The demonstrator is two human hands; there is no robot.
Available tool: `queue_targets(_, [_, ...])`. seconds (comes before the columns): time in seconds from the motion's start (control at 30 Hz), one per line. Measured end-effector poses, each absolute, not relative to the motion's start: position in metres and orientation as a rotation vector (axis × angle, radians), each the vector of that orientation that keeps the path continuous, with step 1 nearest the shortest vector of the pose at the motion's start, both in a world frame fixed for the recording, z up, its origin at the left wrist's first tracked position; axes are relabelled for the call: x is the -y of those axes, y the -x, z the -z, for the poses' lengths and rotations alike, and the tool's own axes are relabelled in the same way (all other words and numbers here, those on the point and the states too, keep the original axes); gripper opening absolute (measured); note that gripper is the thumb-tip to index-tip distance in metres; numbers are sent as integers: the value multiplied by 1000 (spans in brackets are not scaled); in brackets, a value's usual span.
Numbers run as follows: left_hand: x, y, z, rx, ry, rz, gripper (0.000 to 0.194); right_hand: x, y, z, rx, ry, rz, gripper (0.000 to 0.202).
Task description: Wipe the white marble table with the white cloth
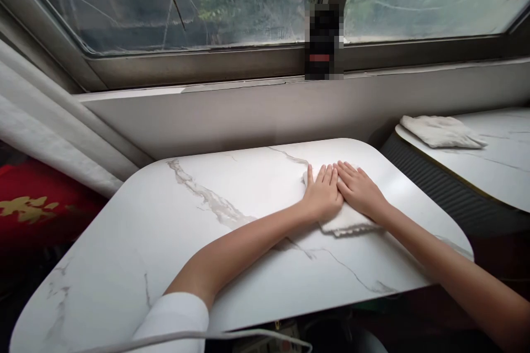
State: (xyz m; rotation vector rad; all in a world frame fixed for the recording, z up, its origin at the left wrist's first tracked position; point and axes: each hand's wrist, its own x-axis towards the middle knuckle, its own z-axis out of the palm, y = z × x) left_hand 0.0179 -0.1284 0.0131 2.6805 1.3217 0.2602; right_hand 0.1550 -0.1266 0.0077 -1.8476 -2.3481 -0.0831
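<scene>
A folded white cloth [348, 222] lies on the right part of a white marble-patterned table [256, 187]. Both palms press down on it side by side. My left hand [323, 193] rests flat on its left portion, fingers stretched toward the window and thumb side touching my right hand. My right hand [359, 187] lies flat beside it, fingers extended and pointing up and left. The cloth's near edge shows below the hands, while much of the rest is hidden under them.
Another folded white cloth [443, 131] sits on a second marble-patterned table [503, 160] at the right. A window [199, 63] and its sill run along the back. A pale curtain [62, 116] and red fabric [45, 204] are at left. A cable [232, 334] crosses the bottom.
</scene>
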Motion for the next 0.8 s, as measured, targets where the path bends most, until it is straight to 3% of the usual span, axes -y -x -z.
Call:
queue_targets(0.2, [59,-37,-10,-1296,-2737,-225,58,64,-173,-6,2235,1890,92,51])
queue_targets(0.43, [50,-41,-6,-1282,-2747,-291,58,57,-180,-2,2264,1865,78,53])
queue_targets(0.63, [72,-42,-6,-1353,-2759,-357,57,73,-179,-6,2308,1805,67,53])
queue_targets(0.8, [142,-43,-9,-1322,-2833,-467,58,132,-188,-6,2264,1595,-60,50])
